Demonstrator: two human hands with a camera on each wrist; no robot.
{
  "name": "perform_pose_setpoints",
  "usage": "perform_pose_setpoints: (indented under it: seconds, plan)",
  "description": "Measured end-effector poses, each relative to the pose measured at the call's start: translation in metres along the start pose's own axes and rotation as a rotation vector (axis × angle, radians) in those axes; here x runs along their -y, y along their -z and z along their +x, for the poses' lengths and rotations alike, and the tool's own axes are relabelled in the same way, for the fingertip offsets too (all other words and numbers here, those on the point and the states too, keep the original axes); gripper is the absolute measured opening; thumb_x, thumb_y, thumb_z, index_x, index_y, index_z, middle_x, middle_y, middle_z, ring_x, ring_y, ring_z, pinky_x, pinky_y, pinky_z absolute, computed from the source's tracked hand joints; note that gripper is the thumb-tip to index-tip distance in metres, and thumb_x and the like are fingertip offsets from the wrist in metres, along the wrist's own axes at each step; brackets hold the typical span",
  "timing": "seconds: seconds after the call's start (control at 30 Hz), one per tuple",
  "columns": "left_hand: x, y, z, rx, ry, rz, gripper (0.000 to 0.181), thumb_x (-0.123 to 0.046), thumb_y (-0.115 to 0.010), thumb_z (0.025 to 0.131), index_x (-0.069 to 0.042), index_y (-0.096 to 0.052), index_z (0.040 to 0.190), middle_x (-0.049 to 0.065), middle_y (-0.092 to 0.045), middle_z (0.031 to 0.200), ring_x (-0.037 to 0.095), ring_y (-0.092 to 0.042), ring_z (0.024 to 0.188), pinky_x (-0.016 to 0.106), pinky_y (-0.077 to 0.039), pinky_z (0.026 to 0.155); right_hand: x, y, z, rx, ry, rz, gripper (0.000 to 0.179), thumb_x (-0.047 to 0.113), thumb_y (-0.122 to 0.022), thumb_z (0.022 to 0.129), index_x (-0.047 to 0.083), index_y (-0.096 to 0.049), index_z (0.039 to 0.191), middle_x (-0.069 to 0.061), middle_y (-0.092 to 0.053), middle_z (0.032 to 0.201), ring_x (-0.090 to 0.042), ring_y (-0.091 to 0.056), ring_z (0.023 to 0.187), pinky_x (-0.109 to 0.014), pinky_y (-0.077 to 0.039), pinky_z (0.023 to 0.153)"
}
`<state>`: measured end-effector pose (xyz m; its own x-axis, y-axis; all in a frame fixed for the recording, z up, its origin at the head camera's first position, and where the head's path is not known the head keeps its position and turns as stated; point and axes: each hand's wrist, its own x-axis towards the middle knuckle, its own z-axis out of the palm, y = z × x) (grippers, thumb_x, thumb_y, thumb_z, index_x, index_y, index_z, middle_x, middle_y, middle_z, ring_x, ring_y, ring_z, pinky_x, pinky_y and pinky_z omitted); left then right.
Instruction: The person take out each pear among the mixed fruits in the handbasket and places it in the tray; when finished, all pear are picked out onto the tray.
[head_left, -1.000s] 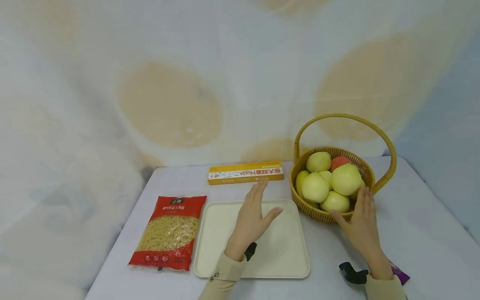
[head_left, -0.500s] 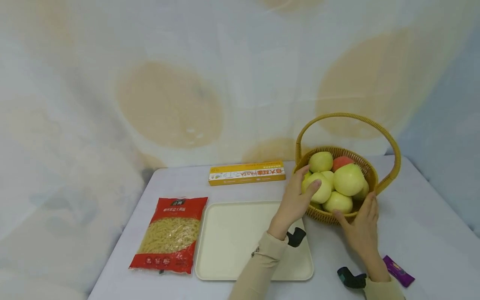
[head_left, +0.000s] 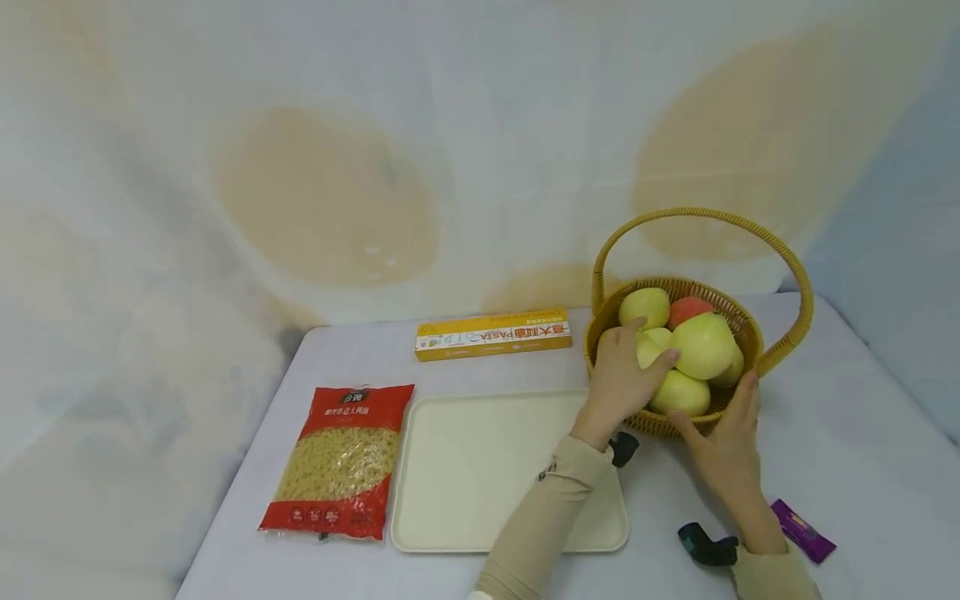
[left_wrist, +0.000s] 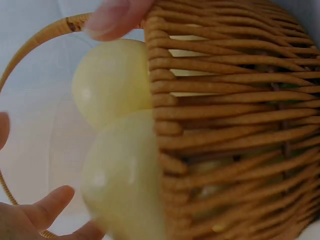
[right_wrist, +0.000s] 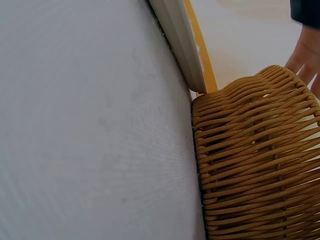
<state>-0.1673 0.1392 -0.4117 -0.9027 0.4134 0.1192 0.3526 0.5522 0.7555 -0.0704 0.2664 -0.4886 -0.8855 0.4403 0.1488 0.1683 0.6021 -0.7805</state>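
A woven basket (head_left: 660,427) with a tall handle stands at the back right, filled with pale green apples and a red fruit (head_left: 688,311). My left hand (head_left: 626,375) reaches over its left side, fingers curled about a green apple (head_left: 647,348) that it largely covers. In the left wrist view, this apple (left_wrist: 125,175) shows beyond the rim, between the thumb (left_wrist: 112,20) and the other fingers (left_wrist: 50,207). Against the basket's front right rim, my right hand (head_left: 727,454) rests with its fingers extended and thumb spread. The right wrist view shows the basket's wall (right_wrist: 260,160), not the right hand.
Left of the basket, a cream tray (head_left: 480,475) lies on the table. A red pasta bag (head_left: 337,462) lies left of it, and a yellow pasta box (head_left: 492,335) behind it. A small purple packet (head_left: 802,531) is near my right wrist.
My left hand has moved right from above the tray to the fruit, and its fingers have curled over an apple. The right hand stays at the basket's rim.
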Motion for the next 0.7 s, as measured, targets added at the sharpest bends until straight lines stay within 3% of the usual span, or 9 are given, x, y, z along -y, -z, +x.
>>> perform_pose_setpoints:
  seconds: [0.17,0.3,0.43,0.57,0.7]
  plan:
    - [-0.004,-0.015,0.014,0.007,0.046,0.186,0.067,-0.047,-0.070,0.083,-0.029,-0.045,0.143,0.000,-0.050,0.138,0.020,-0.050,0.122,0.032,-0.048,0.090,-0.001,0.001,0.001,-0.018,0.013,0.006,0.109,0.041,-0.063,0.092,0.006,0.022,0.151,-0.024,0.018,0.159,-0.047,0.009,0.146,-0.074,-0.016,0.104]
    - [0.008,-0.015,0.011,-0.016,0.055,0.185,0.070,-0.029,-0.077,0.077,-0.032,-0.047,0.141,-0.001,-0.050,0.137,0.020,-0.049,0.116,0.028,-0.047,0.081,0.001,-0.009,-0.003,-0.023,0.046,0.027,0.110,0.038,-0.066,0.091,0.005,0.020,0.151,-0.023,0.017,0.159,-0.045,0.008,0.147,-0.073,-0.016,0.106]
    - [0.013,-0.010,0.008,-0.072,-0.070,0.062,0.078,-0.018,-0.079,0.074,-0.034,-0.045,0.143,0.001,-0.049,0.135,0.018,-0.047,0.118,0.023,-0.044,0.081,0.003,-0.009,-0.001,-0.029,0.051,0.018,0.110,0.039,-0.065,0.091,0.006,0.021,0.151,-0.022,0.017,0.160,-0.044,0.007,0.147,-0.074,-0.019,0.104]
    - [0.013,-0.007,0.006,-0.127,-0.212,-0.028,0.080,-0.019,-0.080,0.074,-0.034,-0.043,0.144,0.002,-0.045,0.136,0.015,-0.043,0.124,0.022,-0.042,0.089,0.001,-0.004,0.003,-0.043,0.044,0.023,0.109,0.040,-0.063,0.092,0.007,0.021,0.152,-0.021,0.018,0.160,-0.043,0.010,0.148,-0.074,-0.016,0.105]
    - [0.019,-0.002,-0.001,-0.214,-0.264,-0.070,0.083,-0.020,-0.081,0.073,-0.030,-0.041,0.145,0.004,-0.043,0.133,0.013,-0.041,0.122,0.022,-0.041,0.092,-0.002,-0.004,0.003,-0.019,0.041,0.033,0.107,0.041,-0.061,0.093,0.005,0.022,0.151,-0.022,0.021,0.159,-0.042,0.014,0.147,-0.073,-0.011,0.108]
